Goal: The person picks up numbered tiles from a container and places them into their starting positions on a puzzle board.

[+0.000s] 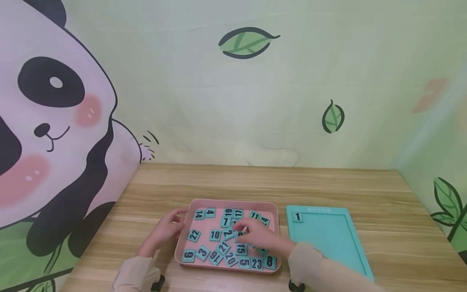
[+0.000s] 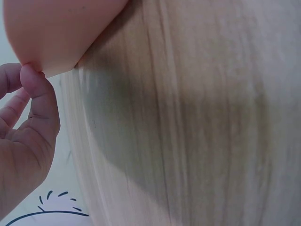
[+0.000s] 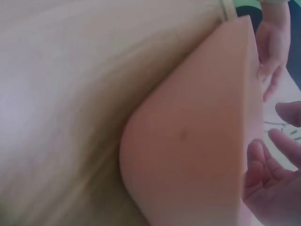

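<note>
A pink tray (image 1: 215, 202) holds several loose teal number tiles, among them the 22 tile (image 1: 193, 235) and the 8 tile (image 1: 270, 261). At the tray's left edge is my left hand (image 1: 166, 229), its thumb and forefinger pinching the rim in the left wrist view. My right hand (image 1: 258, 234) hovers over the middle-right tiles, thumb and fingers apart. It covers part of the tiles near the 15 tile (image 1: 241, 249). The right wrist view shows the tray's pink side wall (image 3: 188, 117), with that hand's fingers (image 3: 284, 146) spread beyond the rim.
To the right of the tray lies a teal board (image 1: 324, 239) with the 1 tile (image 1: 297, 217) in its upper left corner. My right sleeve (image 1: 313, 265) covers the board's lower left part. Behind the wooden table (image 1: 233, 182) stands a printed wall (image 1: 182, 81).
</note>
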